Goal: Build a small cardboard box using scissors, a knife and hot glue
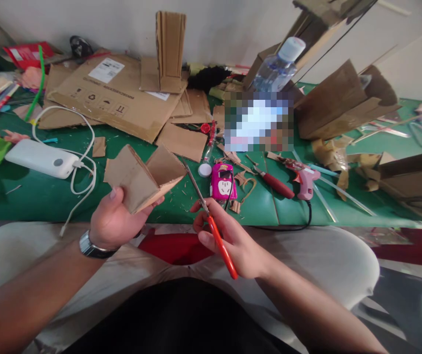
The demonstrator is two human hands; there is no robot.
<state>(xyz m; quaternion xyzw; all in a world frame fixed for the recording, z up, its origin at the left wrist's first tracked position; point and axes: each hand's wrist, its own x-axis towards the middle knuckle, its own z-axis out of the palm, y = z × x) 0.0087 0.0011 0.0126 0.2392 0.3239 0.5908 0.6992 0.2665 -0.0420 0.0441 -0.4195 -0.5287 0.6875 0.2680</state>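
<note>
A folded cardboard piece (142,179) with upright flaps rests in my left hand (117,219), the thumb pressed on its near wall and the fingers beneath. My right hand (229,236) is closed on scissors (218,241) with red handles. Their metal blades look together and point up and left, the tip close to the cardboard's right edge. Whether the tip touches the cardboard I cannot tell. Just beyond my right hand lie a magenta power socket (223,182) and a white bottle cap (204,170).
A white power bank (39,158) with a cable lies at left. Flattened cardboard (111,96) covers the back left. A red-handled knife (275,184) and a pink glue gun (306,179) lie right, near a water bottle (277,69) and a cardboard box (334,101).
</note>
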